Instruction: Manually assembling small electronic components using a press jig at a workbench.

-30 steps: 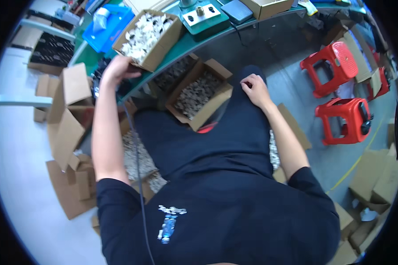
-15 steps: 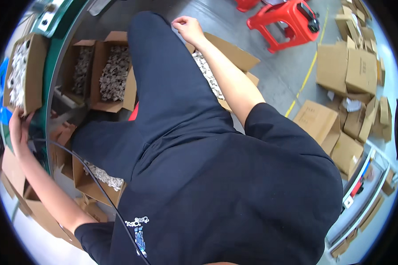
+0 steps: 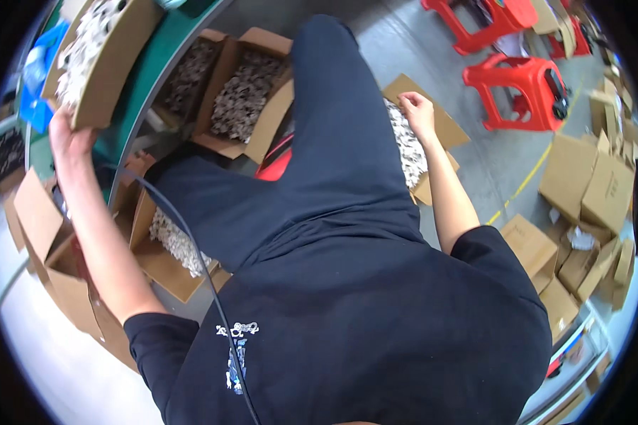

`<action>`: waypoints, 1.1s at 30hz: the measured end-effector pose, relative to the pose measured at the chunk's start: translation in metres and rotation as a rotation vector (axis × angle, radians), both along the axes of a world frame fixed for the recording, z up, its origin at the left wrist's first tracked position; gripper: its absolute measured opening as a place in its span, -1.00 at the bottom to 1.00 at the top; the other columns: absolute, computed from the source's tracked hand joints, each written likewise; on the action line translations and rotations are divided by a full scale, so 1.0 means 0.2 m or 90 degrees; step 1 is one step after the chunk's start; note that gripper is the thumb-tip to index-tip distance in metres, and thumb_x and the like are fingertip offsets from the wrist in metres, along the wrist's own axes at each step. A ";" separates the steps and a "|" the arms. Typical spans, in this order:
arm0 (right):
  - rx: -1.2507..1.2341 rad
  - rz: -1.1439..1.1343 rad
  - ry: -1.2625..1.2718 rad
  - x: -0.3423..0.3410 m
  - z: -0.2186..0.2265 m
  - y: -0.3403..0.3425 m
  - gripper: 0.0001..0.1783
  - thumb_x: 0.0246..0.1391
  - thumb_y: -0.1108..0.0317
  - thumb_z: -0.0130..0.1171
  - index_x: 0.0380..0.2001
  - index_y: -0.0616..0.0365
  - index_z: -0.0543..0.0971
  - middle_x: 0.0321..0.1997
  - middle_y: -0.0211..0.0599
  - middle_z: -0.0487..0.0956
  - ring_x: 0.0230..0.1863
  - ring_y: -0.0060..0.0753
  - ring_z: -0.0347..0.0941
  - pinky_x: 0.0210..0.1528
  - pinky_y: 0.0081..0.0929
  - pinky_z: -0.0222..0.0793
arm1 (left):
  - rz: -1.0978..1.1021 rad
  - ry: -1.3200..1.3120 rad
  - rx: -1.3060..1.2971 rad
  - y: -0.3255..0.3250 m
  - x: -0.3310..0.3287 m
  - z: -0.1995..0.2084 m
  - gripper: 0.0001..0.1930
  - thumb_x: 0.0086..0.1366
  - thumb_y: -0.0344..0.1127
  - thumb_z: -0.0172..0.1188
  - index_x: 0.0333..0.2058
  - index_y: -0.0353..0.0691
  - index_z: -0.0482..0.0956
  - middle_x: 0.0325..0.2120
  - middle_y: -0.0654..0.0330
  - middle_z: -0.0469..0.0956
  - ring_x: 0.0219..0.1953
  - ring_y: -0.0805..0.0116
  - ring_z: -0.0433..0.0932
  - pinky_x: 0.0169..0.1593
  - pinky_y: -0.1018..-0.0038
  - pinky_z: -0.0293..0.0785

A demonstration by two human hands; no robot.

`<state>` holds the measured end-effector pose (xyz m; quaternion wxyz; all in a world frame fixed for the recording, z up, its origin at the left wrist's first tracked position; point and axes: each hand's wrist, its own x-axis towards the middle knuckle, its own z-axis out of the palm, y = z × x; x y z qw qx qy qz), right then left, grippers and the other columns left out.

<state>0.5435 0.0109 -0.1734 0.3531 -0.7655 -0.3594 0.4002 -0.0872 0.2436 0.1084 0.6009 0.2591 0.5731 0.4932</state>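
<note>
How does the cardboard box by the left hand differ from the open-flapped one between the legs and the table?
The first box is up at the green table; the second box is lower, beside the legs.
The left hand is at the first box's near end; neither hand is at the second.
The first box's pieces look whiter; the second's look greyer.
Both are brown, open and hold many small pieces.

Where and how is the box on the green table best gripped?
Likely by the near end of the box, from the person's side: the left hand is there, and white pieces crowd the open top, leaving outer walls to hold.
</note>
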 end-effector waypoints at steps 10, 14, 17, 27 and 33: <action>0.085 0.174 -0.109 -0.29 0.29 0.30 -0.77 0.12 0.34 0.15 -0.23 0.25 0.63 -0.41 -0.27 0.66 -0.36 -0.57 0.57 -0.23 -0.53 0.46 | 0.091 -0.061 0.133 -0.36 0.31 0.19 -0.56 0.34 -0.38 -0.20 0.15 -0.44 0.27 0.06 -0.13 0.44 0.06 0.05 0.50 0.11 0.16 0.48; 0.115 0.131 -0.066 -0.33 0.35 0.32 -0.80 0.12 0.36 0.15 -0.25 0.25 0.63 -0.40 -0.26 0.65 -0.36 -0.60 0.55 -0.24 -0.56 0.45 | -0.111 -0.228 0.225 -0.56 0.06 0.25 -0.57 0.34 -0.39 -0.18 0.12 -0.49 0.28 0.04 -0.12 0.45 0.03 0.08 0.52 0.09 0.22 0.51; 0.170 0.118 -0.067 -0.37 0.35 0.32 -0.82 0.13 0.38 0.15 -0.27 0.25 0.63 -0.40 -0.28 0.64 -0.36 -0.62 0.53 -0.25 -0.59 0.44 | -0.030 -0.174 0.235 -0.80 0.06 0.37 -0.59 0.34 -0.38 -0.17 0.10 -0.52 0.31 0.00 -0.11 0.49 -0.03 0.09 0.56 0.05 0.25 0.54; 0.337 0.192 -0.088 -0.50 0.55 0.56 -0.88 0.14 0.42 0.17 -0.32 0.23 0.62 -0.44 -0.49 0.57 -0.42 -0.67 0.41 -0.31 -0.67 0.36 | 0.222 0.031 0.338 -1.82 -0.03 0.52 -0.62 0.31 -0.41 -0.15 0.02 -0.51 0.39 -0.07 -0.06 0.54 -0.13 0.12 0.61 -0.01 0.27 0.57; 0.318 0.419 -0.150 -0.81 0.69 0.71 -0.82 0.15 0.35 0.16 -0.28 0.23 0.63 -0.45 -0.37 0.59 -0.42 -0.59 0.47 -0.31 -0.59 0.38 | 0.642 0.156 0.230 -2.50 -0.08 0.41 -0.60 0.23 -0.41 -0.09 0.01 -0.54 0.40 -0.09 -0.06 0.55 -0.14 0.12 0.61 0.00 0.28 0.56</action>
